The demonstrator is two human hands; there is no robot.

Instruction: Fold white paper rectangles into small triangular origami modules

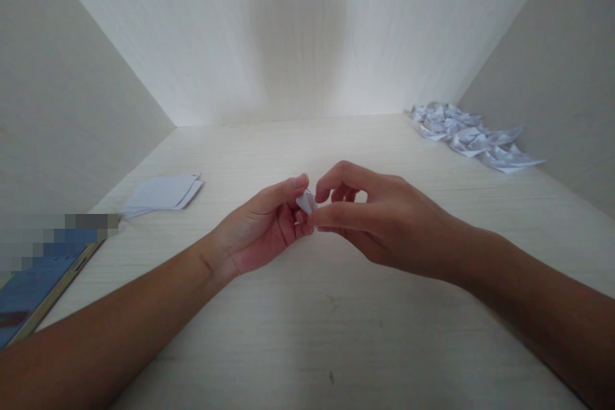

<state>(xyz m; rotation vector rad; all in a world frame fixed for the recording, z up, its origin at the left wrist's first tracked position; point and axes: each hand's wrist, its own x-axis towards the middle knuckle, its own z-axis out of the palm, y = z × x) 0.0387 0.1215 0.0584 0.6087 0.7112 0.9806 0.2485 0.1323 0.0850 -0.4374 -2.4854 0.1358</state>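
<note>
A pale, wood-grained table runs back to an upright back panel, with a panel on either side. Over the middle of the table, the left hand grasps a small folded paper piece between thumb and fingers. The right hand has its thumb tip at the paper and its index fingertip just beside it; whether that grip is closed on the paper, one cannot tell. The paper might crease wrongly or tear if both hands pull unevenly, or spring open if the left grip loosens. Fingers hide much of it, making a misaligned fold easy to miss. Loose paper sheets lie near the table's left edge, and a blue-faced flat object, partly blurred out, sits nearer, where the left forearm crosses before it. Folded paper shapes crowd the far right corner, overlapping, so a careless nudge could crush some.
</note>
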